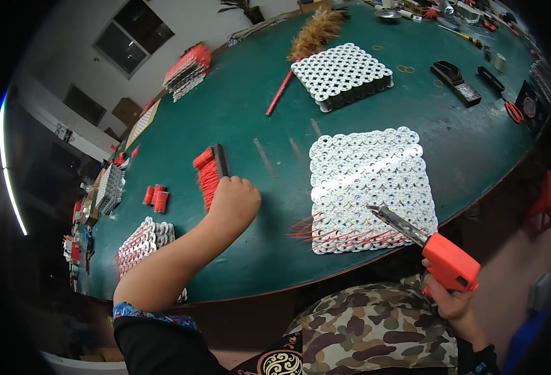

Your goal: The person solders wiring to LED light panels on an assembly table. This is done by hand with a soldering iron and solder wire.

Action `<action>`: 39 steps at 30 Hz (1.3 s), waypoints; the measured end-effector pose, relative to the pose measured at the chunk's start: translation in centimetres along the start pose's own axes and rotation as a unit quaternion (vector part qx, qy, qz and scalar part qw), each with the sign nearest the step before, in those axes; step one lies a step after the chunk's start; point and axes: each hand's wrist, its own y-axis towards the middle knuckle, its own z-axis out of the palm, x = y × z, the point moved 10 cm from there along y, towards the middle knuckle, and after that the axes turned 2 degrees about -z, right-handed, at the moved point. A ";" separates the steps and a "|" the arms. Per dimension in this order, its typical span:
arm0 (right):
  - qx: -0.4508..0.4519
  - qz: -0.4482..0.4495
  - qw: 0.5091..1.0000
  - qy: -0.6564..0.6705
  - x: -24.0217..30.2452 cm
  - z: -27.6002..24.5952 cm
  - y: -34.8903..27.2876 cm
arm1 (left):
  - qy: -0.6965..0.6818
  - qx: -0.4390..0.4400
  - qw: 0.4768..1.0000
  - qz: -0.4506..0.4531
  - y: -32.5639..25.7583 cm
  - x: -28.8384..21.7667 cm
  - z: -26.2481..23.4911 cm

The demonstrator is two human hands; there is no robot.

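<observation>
Soldering gun point(452, 261) wrapped in the right hand point(450, 301)'s grip slants over a white panel point(369, 172) at the worktop point(257, 259)'s near edge; the left hand point(235, 203) nears red wires point(207, 181), its grip too hidden to judge.

Cam's on my head, L one of the pair, wide fisheye; looks down & fwd from head ht over the green table point(225, 94). V. close at btm ctr: camo cloth point(375, 331) on my body, seen from above. My L forearm point(178, 257) comes in at lower L, so my L hand point(235, 201) sits just L of ctr, mid-range; my R hand point(452, 304) is lower R, near my body. Far bg up top: tilted window point(133, 35) in upper L. Table's near edge bows, light strip point(6, 169) at far L curves; corners go black.
</observation>
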 end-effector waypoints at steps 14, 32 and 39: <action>0.032 0.059 0.998 0.017 -0.8 0.5 0.4 | -0.181 -0.151 0.969 -0.078 -2.6 0.6 -1.1; 0.044 0.159 0.981 0.105 -2.6 3.6 2.4 | -0.443 -0.308 0.841 0.044 -1.1 -6.5 -10.8; 0.067 0.026 0.997 0.000 -1.5 4.2 2.7 | -0.448 -0.299 0.841 0.053 -1.0 -6.8 -11.0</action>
